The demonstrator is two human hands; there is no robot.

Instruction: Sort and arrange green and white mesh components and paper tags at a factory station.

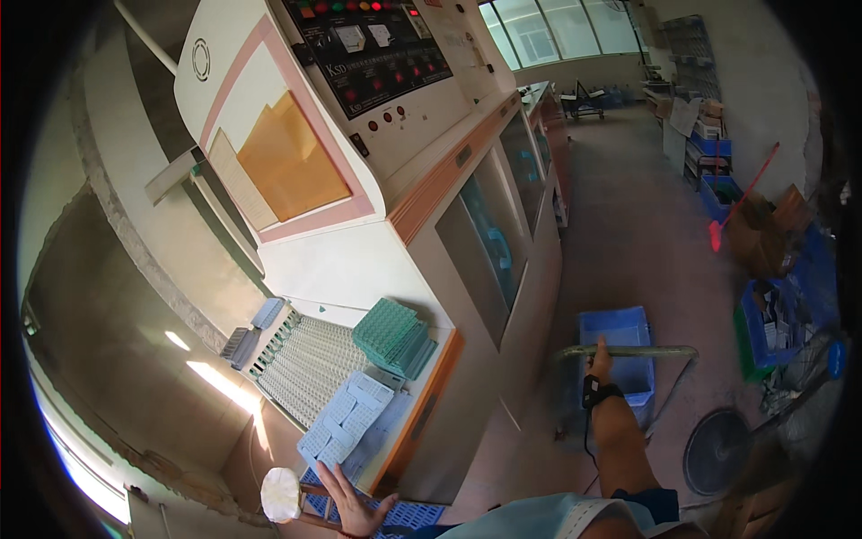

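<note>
My right hand, a dark band on its wrist, is closed around the bare metal push bar of a cart. Beneath that bar sits a blue plastic bin. At the lower edge my left hand is open with its fingers spread, just below several pale blue perforated trays. I cannot tell whether its fingertips touch anything. Beside the trays, green perforated trays are stacked on the end of a large machine. A conveyor of small links leads into the machine.
A white-topped stool-like object stands at the lower left, near a blue grid pallet. The machine's cabinet lines the aisle's left side. On the right are a round black fan-like base, filled blue crates, cardboard and a red-handled broom.
</note>
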